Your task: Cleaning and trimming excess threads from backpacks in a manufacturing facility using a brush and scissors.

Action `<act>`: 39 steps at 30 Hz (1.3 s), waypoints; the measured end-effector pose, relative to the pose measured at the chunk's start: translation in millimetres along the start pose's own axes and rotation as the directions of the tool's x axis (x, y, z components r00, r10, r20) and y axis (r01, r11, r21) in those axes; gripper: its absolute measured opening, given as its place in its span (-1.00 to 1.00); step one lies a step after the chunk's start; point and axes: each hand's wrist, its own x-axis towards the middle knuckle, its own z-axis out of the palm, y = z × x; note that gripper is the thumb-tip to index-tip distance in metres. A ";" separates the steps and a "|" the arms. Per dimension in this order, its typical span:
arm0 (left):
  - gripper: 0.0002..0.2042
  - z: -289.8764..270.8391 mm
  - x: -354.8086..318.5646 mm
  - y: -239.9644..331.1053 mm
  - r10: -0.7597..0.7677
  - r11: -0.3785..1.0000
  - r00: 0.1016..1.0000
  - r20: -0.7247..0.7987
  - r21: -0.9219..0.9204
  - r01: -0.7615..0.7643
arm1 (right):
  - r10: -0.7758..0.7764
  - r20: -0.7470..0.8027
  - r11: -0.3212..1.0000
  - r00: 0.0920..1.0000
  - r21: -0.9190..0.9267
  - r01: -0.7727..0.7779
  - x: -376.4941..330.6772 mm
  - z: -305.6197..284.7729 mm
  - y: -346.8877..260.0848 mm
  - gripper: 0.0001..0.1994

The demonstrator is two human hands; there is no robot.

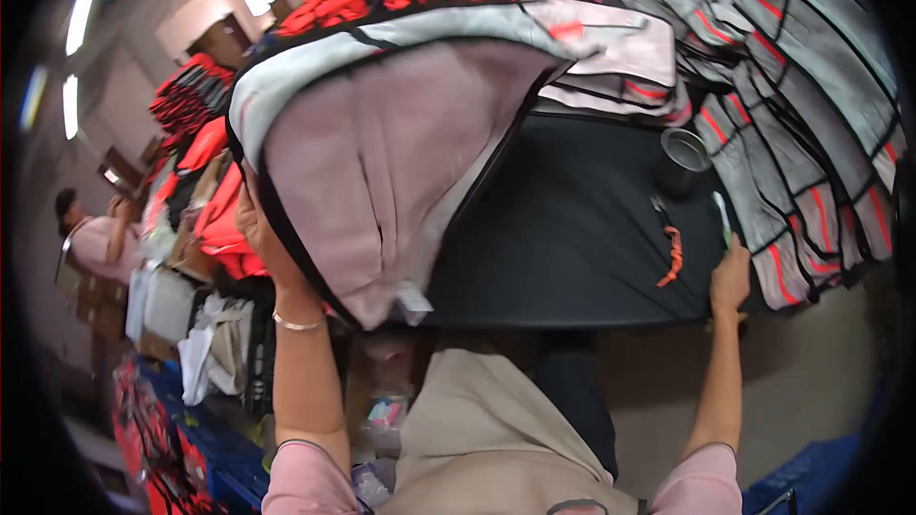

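One curved, black-bound cloth piece (334, 148) was clasped in left grip (254, 225); right grip (731, 277) held slim white-green stick (720, 212), round metallic cup (682, 164) standing beyond it.

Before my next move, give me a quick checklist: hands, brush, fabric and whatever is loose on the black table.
1. Left hand on the fabric piece: ok, gripping its left edge.
2. Fabric piece lying flat on the black table: not ok, it is held up at a slant.
3. Right hand on the brush: ok, holding the green handle, white head pointing away from the person.
4. Brush clear of the raised fabric piece: ok, they are well apart.
5. Table free of loose tools: not ok, a small tool with an orange cord lies there.
6. Contents of the metal cup: cannot tell.
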 end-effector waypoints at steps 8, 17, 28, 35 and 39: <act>-0.78 -137.8 21.7 -83.0 0.470 0.542 0.842 0.265 0.666 -0.512 | -0.040 -0.041 0.998 0.998 0.050 0.042 3.3 9.4 9.9 -0.59; -0.54 -105.0 -32.0 -60.2 0.122 0.890 0.964 -0.234 0.457 -0.001 | -0.035 -0.058 0.996 0.998 0.074 0.039 10.4 13.6 14.3 -0.61; -0.59 -162.9 -156.0 -78.6 -0.503 0.860 0.834 -0.227 -0.034 0.510 | -0.048 -0.055 0.999 0.997 -0.001 0.048 21.8 11.6 2.5 -0.56; -0.45 -154.2 -195.5 -91.2 -0.764 0.643 0.613 -0.198 -0.296 0.706 | -0.346 -0.241 0.802 0.907 0.425 0.419 -18.1 -75.2 -111.2 -0.74; -0.46 -134.0 -198.9 -96.2 -0.802 0.594 0.576 -0.161 -0.328 0.735 | -0.848 -0.312 0.107 0.429 0.691 0.714 -102.9 -141.5 -226.2 -0.74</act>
